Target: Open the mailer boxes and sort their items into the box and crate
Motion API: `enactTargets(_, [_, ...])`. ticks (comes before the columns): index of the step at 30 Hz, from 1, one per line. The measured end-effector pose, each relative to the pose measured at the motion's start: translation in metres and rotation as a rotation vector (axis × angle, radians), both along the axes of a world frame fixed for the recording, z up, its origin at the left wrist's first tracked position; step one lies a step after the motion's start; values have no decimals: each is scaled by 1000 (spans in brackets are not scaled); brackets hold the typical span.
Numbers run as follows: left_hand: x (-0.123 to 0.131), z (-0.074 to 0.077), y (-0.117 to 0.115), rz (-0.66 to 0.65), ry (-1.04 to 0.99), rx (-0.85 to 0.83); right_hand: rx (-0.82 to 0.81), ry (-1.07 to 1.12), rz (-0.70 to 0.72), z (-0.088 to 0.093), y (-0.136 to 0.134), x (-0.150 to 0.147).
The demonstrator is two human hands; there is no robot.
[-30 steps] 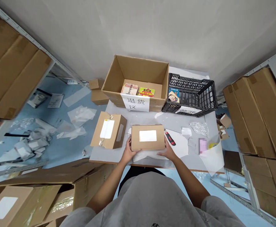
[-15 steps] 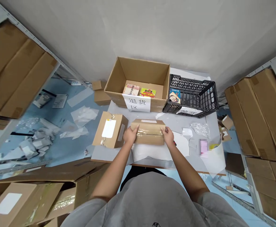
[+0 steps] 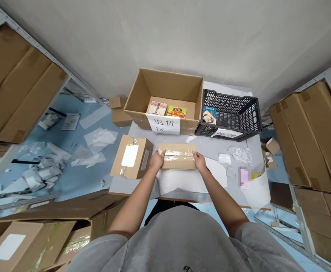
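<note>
The small carton [image 3: 177, 156], label up a second ago, now lies taped seam up on the white sheet [image 3: 182, 182] toward the tabletop's [image 3: 213, 145] front edge, left hand [image 3: 156, 160] and right hand [image 3: 200, 162] clasping its short ends

Both bare forearms are stretching forward from the body, elbows bent, angling inward toward each other. The left hand [image 3: 156, 160] is clasping the left end of a taped cardboard box [image 3: 177, 156], with its thumb lying up on the top edge. The right hand [image 3: 200, 161] is gripping the opposite end, fingers curling around it, wrist running straight with the forearm.
</note>
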State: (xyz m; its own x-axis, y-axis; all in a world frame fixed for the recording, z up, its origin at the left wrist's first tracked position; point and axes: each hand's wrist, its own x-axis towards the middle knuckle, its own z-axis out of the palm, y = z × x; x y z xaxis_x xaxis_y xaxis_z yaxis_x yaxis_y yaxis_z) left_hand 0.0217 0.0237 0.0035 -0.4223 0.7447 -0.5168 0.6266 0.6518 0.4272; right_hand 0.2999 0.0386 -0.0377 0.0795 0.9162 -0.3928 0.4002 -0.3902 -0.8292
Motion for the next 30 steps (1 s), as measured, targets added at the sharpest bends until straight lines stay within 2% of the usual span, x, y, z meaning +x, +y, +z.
enactTargets(1, [4,-1,-9,27,36,44,27,-9,9,-1,-8,2])
enactTargets(3, [12,-1,-24,39,130,237,46,-3,3,-7,-18,9])
enactTargets(5, [20,-1,-31,-54,180,447,28,-28,-20,-15,-24,22])
enactTargets(7, [27,-1,-33,-188,175,556,12,-183,-38,-26,-28,39])
enactTargets(9, [33,-1,-32,-265,163,583,-17,-418,2,-38,-32,55])
enactTargets(11, [37,-3,-33,-278,163,592,-70,-608,86,-49,-37,66])
enactTargets(13, [38,-6,-33,-263,149,600,-96,-708,164,-58,-41,71])
enactTargets(16, [30,-10,-33,-230,88,603,-75,-730,197,-68,-44,72])
enactTargets(19, [13,-12,-35,-264,-31,599,5,-600,101,-67,-48,77])
enactTargets(21, [3,-13,-40,-292,-127,599,87,-456,-3,-56,-52,82])
enactTargets(24, [-4,-17,-48,-253,-263,625,152,-279,-40,-22,-55,82])
enactTargets(28, [-8,-31,-53,-89,-480,659,157,-230,240,42,-47,46])
enactTargets(30, [-12,-38,-52,-72,-585,622,142,-246,477,70,-38,13])
